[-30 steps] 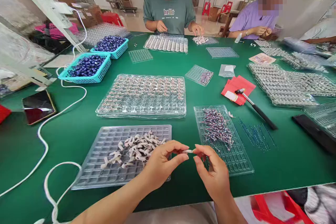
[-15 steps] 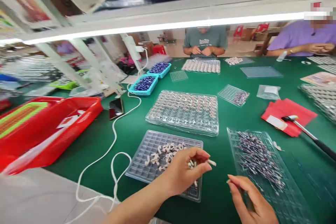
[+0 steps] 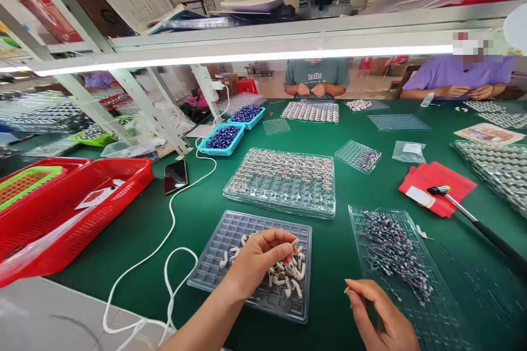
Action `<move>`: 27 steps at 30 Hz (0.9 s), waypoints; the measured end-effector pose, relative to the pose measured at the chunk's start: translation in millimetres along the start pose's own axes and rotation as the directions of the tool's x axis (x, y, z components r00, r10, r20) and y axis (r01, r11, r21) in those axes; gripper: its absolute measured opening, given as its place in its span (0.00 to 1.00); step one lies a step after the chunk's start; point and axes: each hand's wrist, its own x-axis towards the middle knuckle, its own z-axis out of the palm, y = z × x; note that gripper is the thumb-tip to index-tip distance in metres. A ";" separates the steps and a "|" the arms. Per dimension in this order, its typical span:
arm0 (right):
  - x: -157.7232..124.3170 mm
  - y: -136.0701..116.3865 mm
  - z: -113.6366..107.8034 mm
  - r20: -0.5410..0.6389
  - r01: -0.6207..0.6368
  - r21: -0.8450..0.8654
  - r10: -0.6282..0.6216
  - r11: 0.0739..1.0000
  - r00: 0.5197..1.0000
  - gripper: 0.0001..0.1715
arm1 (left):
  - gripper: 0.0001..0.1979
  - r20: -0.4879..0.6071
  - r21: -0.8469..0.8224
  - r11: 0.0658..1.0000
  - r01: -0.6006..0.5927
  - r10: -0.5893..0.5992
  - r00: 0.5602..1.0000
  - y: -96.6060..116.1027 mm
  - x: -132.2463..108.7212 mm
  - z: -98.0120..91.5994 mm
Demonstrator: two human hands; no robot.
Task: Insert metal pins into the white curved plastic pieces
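Observation:
My left hand (image 3: 259,258) hovers over a clear gridded tray (image 3: 218,263) that holds a heap of small white curved pieces (image 3: 288,277). Its fingers are pinched on one small white piece at the fingertips. My right hand (image 3: 381,315) rests low at the bottom edge, fingers curled loosely, beside a second clear tray (image 3: 436,307) piled with thin purple-and-blue wired parts (image 3: 391,249). What the right fingers hold, if anything, is hidden.
A filled tray stack (image 3: 284,181) lies beyond. A white cable (image 3: 164,241), a phone (image 3: 175,175) and red baskets (image 3: 82,203) sit left; teal baskets of blue beads (image 3: 224,138) farther back. Red papers (image 3: 436,186) and a black-handled tool (image 3: 473,219) lie right. Two people work across the table.
My hands have parted from a shared pinch; the left carried the white piece back over its tray and the right dropped low. The view swung up and left, showing red baskets and an overhead shelf.

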 end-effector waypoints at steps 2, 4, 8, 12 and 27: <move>0.6 -3.8 -0.7 0.005 -0.027 0.004 0.027 1.000 1.000 0.09 | 0.13 0.020 -0.006 1.000 0.013 -0.013 1.000 0.3 0.9 4.8; 0.6 -6.3 -0.1 0.004 -0.025 0.017 0.025 1.000 1.000 0.08 | 0.13 0.038 -0.018 0.999 0.037 -0.036 0.999 -0.1 1.7 10.6; 0.4 -9.3 2.1 -0.006 0.002 0.070 -0.001 0.998 1.000 0.06 | 0.14 0.075 0.024 0.997 0.071 -0.073 0.995 -1.2 1.0 28.7; -0.8 -9.6 2.7 -0.013 0.006 0.134 -0.004 0.991 1.000 0.08 | 0.12 0.112 0.176 0.984 0.021 -0.041 0.993 -4.2 -2.3 45.4; -0.9 -14.4 1.7 -0.002 0.086 0.232 -0.088 0.969 0.996 0.14 | 0.05 0.284 0.542 0.761 -0.356 0.234 0.930 -24.5 -8.0 57.6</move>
